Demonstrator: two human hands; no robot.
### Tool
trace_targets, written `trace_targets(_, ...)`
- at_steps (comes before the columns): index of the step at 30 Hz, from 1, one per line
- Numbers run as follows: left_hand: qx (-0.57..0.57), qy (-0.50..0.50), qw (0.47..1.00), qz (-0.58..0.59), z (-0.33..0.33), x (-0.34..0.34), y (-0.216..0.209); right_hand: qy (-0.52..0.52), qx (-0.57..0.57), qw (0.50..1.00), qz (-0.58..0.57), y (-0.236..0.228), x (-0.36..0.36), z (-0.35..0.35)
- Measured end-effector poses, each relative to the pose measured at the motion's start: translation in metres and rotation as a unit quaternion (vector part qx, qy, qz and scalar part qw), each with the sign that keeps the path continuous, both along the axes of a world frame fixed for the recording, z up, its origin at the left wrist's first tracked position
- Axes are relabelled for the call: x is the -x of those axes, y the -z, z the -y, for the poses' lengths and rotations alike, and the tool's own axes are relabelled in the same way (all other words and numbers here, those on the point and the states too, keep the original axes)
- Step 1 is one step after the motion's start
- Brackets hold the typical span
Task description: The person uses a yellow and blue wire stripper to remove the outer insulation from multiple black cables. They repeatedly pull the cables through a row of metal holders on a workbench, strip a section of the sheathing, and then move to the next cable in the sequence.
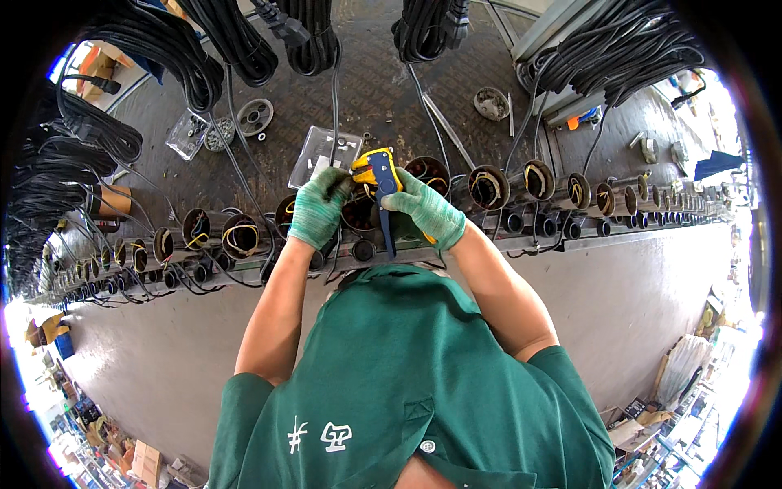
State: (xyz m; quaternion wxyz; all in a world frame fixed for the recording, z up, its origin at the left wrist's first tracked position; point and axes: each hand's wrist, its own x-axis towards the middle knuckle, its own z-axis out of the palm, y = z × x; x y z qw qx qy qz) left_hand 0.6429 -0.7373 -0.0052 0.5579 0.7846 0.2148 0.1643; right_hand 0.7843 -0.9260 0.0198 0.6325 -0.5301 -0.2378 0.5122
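My right hand (429, 210), in a green knitted glove, is closed round the handles of a yellow and dark blue wire stripper (380, 173). The jaws point toward my left hand (318, 210), gloved alike, whose fingers are pinched together beside them. What those fingers hold is too small to make out. A thin dark cable (336, 106) runs down from a hanging coil to behind my left hand. Just under the tool is the open end of a metal tube (357, 215), partly hidden by it. Another tube (428, 173) with reddish-brown contents lies beside my right hand.
Metal tubes with yellow wires (240, 235) line the bench edge both ways. Black cable coils (232, 41) hang above. On the dark bench top (371, 90) are a clear plastic box (306, 155), a bowl of small parts (491, 104), a white ring (255, 117) and a metal rod (448, 130).
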Motion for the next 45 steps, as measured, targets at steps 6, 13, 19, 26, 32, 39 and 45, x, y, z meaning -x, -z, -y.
trace_targets(6,0.028,0.012,0.999,-0.009,-0.001,0.000,-0.007,-0.028,0.041,0.999,0.021,-0.003,-0.008,0.000)
trace_targets(13,0.025,-0.021,0.999,0.008,-0.004,-0.007,0.005,0.115,-0.035,0.993,-0.008,0.000,0.005,-0.016)
trace_targets(19,0.010,-0.019,1.000,-0.003,-0.004,-0.005,0.008,0.129,-0.067,0.988,-0.062,0.007,-0.013,0.010)
trace_targets(26,-0.037,0.075,0.996,-0.027,-0.014,0.013,-0.017,0.172,0.017,0.984,-0.045,0.002,0.002,0.048)
trace_targets(32,-0.157,0.154,0.964,-0.152,-0.006,0.007,-0.048,0.167,0.029,0.979,-0.117,-0.006,0.014,0.067)
trace_targets(39,-0.464,0.296,0.762,-0.341,0.015,-0.034,-0.057,0.163,0.022,0.973,-0.160,-0.009,0.023,0.073)
trace_targets(45,-0.521,0.359,0.666,-0.395,0.024,-0.054,-0.049,0.157,0.022,0.972,-0.175,-0.013,0.029,0.079)
